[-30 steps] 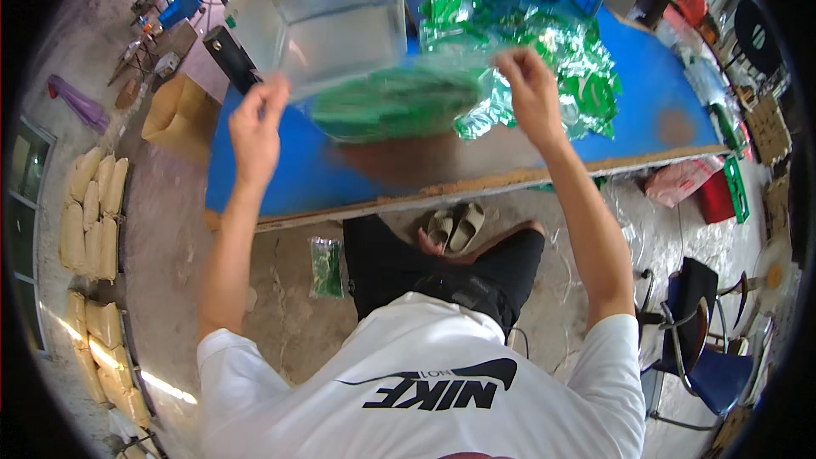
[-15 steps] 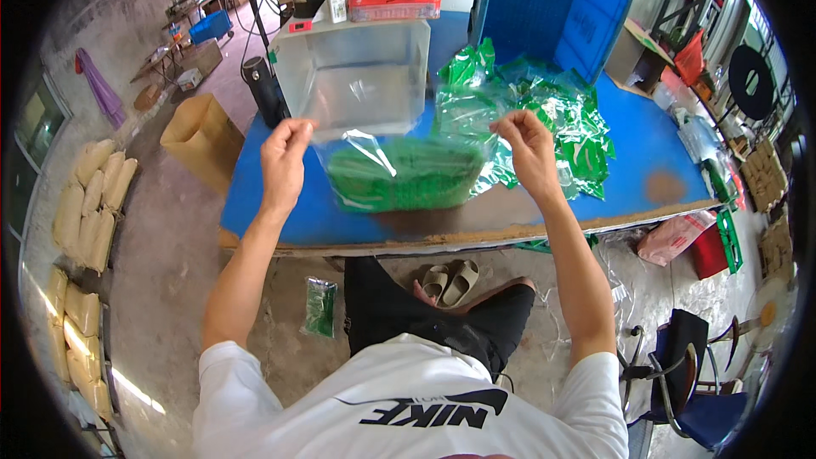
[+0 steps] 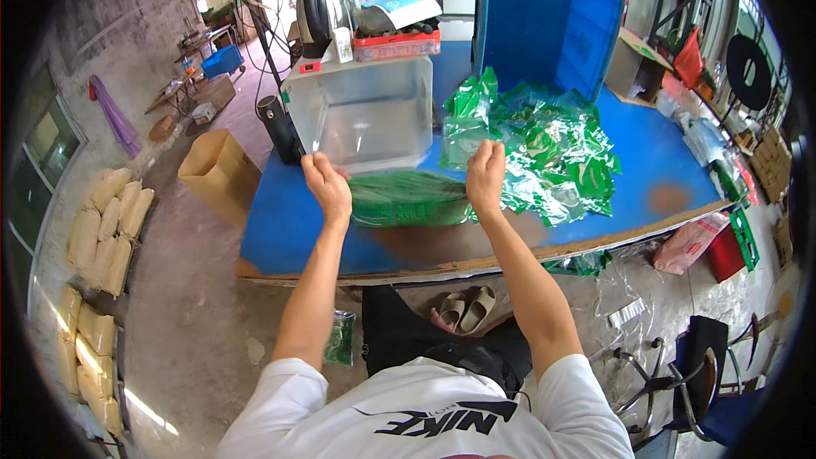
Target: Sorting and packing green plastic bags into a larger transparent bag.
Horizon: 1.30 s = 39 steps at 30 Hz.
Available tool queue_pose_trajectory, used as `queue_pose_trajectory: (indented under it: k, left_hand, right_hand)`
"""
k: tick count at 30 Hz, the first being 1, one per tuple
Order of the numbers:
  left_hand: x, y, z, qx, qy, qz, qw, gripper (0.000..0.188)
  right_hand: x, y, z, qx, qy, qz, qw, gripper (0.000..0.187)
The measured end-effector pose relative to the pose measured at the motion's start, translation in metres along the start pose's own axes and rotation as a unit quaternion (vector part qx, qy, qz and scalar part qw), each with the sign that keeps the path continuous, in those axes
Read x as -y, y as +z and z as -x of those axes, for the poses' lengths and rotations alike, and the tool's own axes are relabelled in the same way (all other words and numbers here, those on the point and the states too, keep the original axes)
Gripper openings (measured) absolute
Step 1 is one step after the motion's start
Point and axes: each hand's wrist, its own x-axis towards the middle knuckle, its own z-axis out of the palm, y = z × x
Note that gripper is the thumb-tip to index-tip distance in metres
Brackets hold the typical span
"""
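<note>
A large clear plastic bag (image 3: 374, 123) is held upright over the blue table (image 3: 289, 221), with a bundle of green packets (image 3: 408, 198) lying in its bottom. My left hand (image 3: 327, 185) grips the bag's left edge. My right hand (image 3: 484, 177) grips its right edge. Both hands are level with the bundle, just above the table top. A heap of loose green packets (image 3: 544, 149) lies on the table to the right of my right hand.
An upright blue crate (image 3: 544, 25) stands at the back of the table. A kettle (image 3: 321, 4) and a red tray (image 3: 395, 44) sit behind the bag. A cardboard box (image 3: 219, 174) and stacked sacks (image 3: 110, 221) are on the floor at left. A chair (image 3: 705, 374) stands at lower right.
Both hands have come closer together and nearer the table's front. The green bundle has dropped to the bottom of the clear bag, which now stands taller between my hands.
</note>
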Motion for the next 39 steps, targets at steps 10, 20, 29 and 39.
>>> queue_pose_trajectory:
  k: [10, 20, 29, 39]
  left_hand:
    - [0.005, -0.099, 0.073, 0.000, 0.045, -0.076, 0.996, 0.029]
    - [-0.001, -0.134, 0.072, 0.227, -0.303, -0.212, 0.901, 0.035]
    - [-0.074, -0.063, 0.047, 0.327, 0.070, -0.287, 0.898, 0.040]
    - [-0.012, -0.089, 0.119, 0.252, 0.020, -0.356, 0.900, 0.084]
  right_hand:
    - [0.027, -0.063, 0.125, 0.130, 0.168, -0.079, 0.974, 0.033]
    - [0.017, -0.084, 0.145, 0.223, 0.102, 0.285, 0.927, 0.041]
    - [0.074, 0.003, 0.100, 0.147, -0.125, 0.227, 0.954, 0.024]
    - [0.007, -0.032, 0.125, 0.147, -0.060, 0.427, 0.890, 0.079]
